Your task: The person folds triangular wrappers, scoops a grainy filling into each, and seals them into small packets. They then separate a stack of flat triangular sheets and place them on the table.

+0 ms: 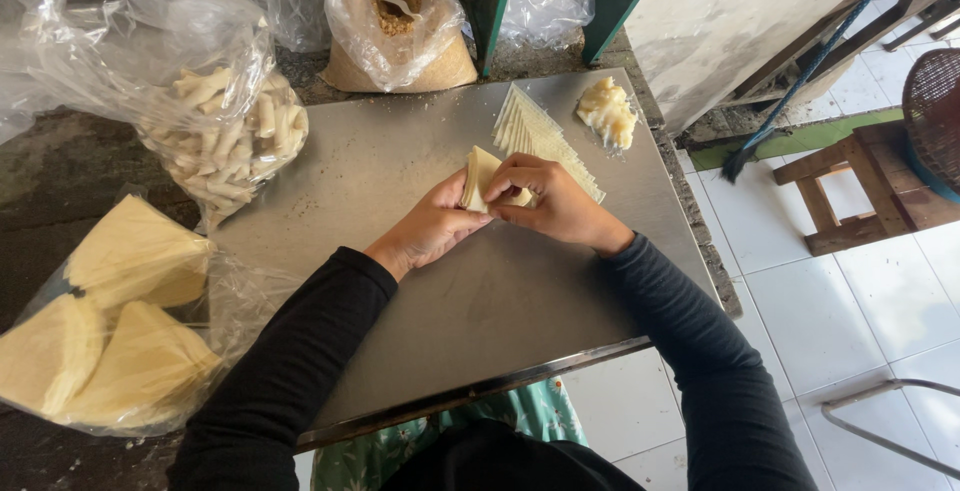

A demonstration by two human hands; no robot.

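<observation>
folding pale wrapper (482, 177), clear bags (225, 136) beside

A clear bag of rolled pastry sticks (235, 141) lies at the metal table's (380, 191) left edge. Behind it sits a bag of brown crumbs (398, 26). A wooden stool (870, 186) stands on the white tiled floor (850, 321).
</observation>
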